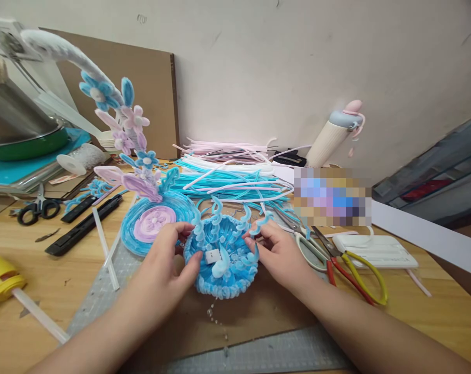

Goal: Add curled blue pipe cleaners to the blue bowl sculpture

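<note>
A round blue fuzzy pipe-cleaner piece with curled tendrils and a small white block in its middle sits between my hands, above a brown cardboard sheet. My left hand grips its left rim, thumb pressed on the front edge. My right hand pinches a curled light-blue tendril at its right rim. A thin string of clear beads hangs below the piece.
A blue-and-pink flower ornament on a disc stands at the left. Loose pipe cleaners lie behind. Scissors and a white case lie right; black scissors, a black cutter, glue sticks and a yellow glue gun lie left.
</note>
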`<state>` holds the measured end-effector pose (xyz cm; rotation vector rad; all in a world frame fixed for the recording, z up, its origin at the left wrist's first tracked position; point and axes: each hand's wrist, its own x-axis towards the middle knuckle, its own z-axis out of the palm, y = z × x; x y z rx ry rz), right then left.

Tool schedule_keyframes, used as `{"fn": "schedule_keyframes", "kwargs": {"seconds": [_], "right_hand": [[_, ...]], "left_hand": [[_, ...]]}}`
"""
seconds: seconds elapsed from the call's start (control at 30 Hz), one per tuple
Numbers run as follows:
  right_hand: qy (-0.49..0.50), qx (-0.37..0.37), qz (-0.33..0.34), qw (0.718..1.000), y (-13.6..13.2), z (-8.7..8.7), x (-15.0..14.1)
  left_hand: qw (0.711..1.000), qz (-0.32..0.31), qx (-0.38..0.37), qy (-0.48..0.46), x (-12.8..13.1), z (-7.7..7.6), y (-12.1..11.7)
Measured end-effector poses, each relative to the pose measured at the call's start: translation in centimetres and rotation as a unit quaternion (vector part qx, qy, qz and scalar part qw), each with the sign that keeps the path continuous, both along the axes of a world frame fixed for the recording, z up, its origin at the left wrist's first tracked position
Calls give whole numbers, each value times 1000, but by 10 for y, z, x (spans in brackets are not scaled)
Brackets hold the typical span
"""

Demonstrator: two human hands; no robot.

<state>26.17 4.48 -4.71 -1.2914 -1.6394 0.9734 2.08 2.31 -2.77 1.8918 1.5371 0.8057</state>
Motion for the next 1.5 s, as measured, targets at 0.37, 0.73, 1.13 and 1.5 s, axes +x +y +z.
{"fn": "schedule_keyframes", "kwargs": {"seconds": [0.37, 0.73, 1.13, 1.5], "right_hand": [[31, -51, -7, 998, -1, 2, -3], [40, -13, -1, 999, -5, 15, 0], [38, -34, 16, 999, -4, 9, -2], [35, -26, 12, 999, -5, 8, 0]], "left_hand": [[1000, 0, -3, -9, 1, 1, 0], [1000, 4, -6, -12, 0, 1, 2], [1000, 2, -6, -8, 0, 1, 1], [995, 3, 62, 80, -7, 18, 3]]}}
